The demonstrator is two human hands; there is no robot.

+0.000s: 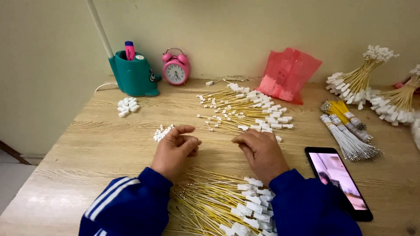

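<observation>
My left hand (pixel 175 148) rests on the wooden table (pixel 87 153), fingers curled, right beside a small pile of white plastic connectors (pixel 162 132). Its fingertips seem pinched, but what they hold is hidden. My right hand (pixel 261 150) lies knuckles up, fingers bent, just below a spread of yellow wires with white connectors (pixel 247 109). Whether it grips a wire cannot be seen. Between my blue sleeves lies a heap of yellow and white wires with connectors (pixel 223 203).
A phone (pixel 337 181) with a lit screen lies at the right. Bundled wires (pixel 350 131), tied yellow bunches (pixel 361 78), a red plastic bag (pixel 288 74), a pink alarm clock (pixel 176 67), a teal pen holder (pixel 133 74) and another connector pile (pixel 127 106) stand further back.
</observation>
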